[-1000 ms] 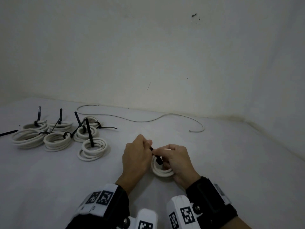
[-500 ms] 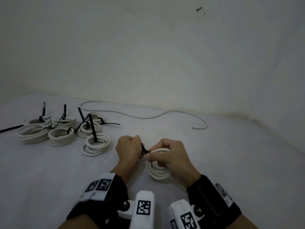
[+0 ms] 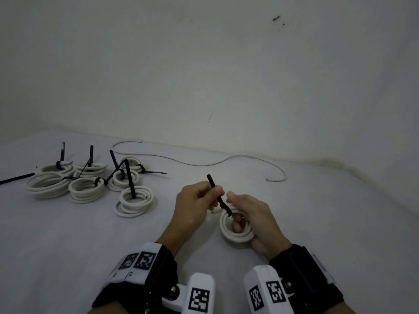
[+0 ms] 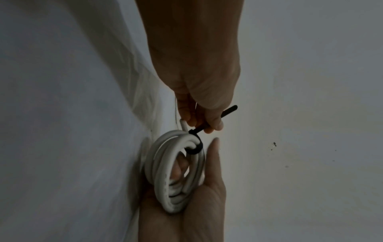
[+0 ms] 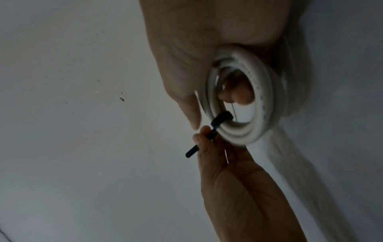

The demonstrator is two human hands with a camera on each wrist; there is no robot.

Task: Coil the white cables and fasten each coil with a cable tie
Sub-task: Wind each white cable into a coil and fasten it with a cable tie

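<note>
A small white cable coil (image 3: 235, 234) (image 4: 176, 172) (image 5: 244, 104) sits in my right hand (image 3: 254, 214) (image 5: 207, 54), whose fingers curl through its middle with the thumb held straight beside it. A black cable tie (image 3: 218, 196) (image 4: 209, 126) (image 5: 213, 131) loops around the far edge of the coil. My left hand (image 3: 197, 200) (image 4: 199, 101) (image 5: 217, 147) pinches the tie's tail between thumb and fingers, and the tail sticks up and to the left past them. One loose white cable (image 3: 204, 163) lies uncoiled by the wall.
Several tied white coils (image 3: 90, 184) with black tie tails standing up lie in a cluster at the left on the white cloth (image 3: 317, 223). A loose black tie (image 3: 15, 179) lies at the far left edge. A pale wall (image 3: 204, 64) rises behind.
My left hand has drawn the tie's tail up and to the left, so much more of it shows above the fingers. The right thumb has straightened off the tie while the coil stays held.
</note>
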